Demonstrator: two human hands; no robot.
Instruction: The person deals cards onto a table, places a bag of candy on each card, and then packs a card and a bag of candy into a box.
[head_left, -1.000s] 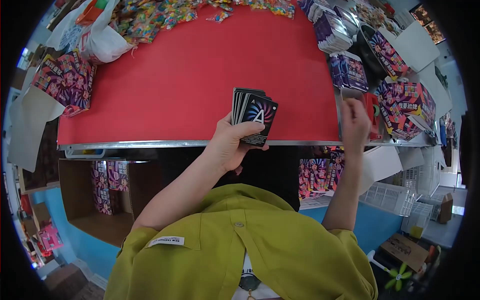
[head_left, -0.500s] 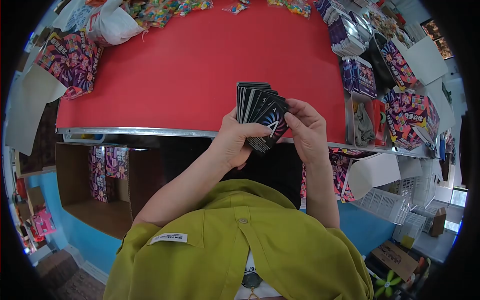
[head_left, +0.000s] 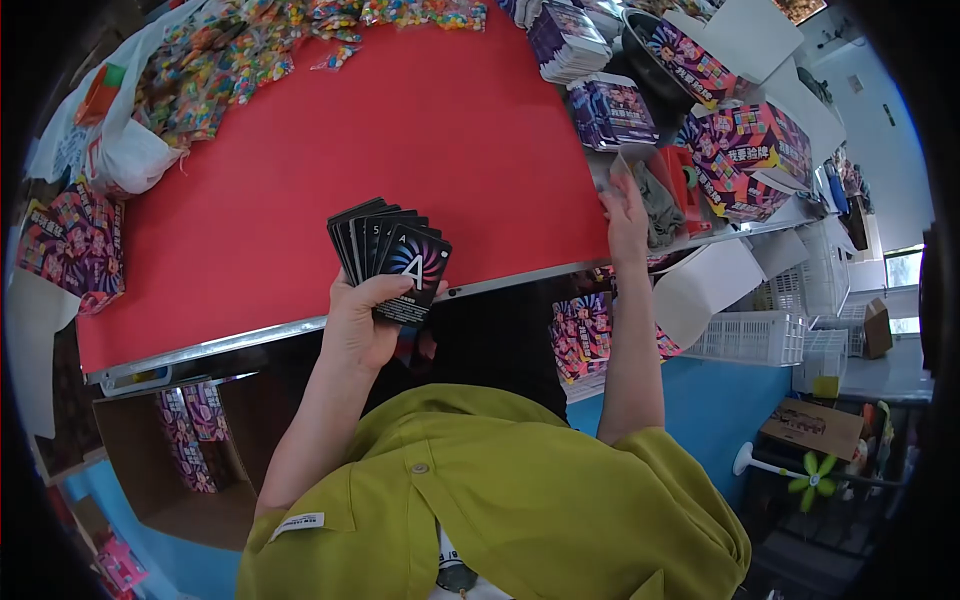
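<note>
My left hand holds a fanned stack of black cards over the near edge of the red table, its thumb across the front card, which shows a large letter A. My right hand is off the cards, at the left side of a clear plastic bin with a grey cloth inside. Its fingers are extended upward and partly blurred; whether they touch the bin's wall is unclear.
Candy packets and a white plastic bag lie at the back left. Card stacks, printed boxes and a red tape dispenser stand at the right. Below the table's left edge is an open cardboard box.
My right hand has let go of the cards and moved right to the bin. My left hand keeps the cards, now further left and fanned out. The view has turned toward the right.
</note>
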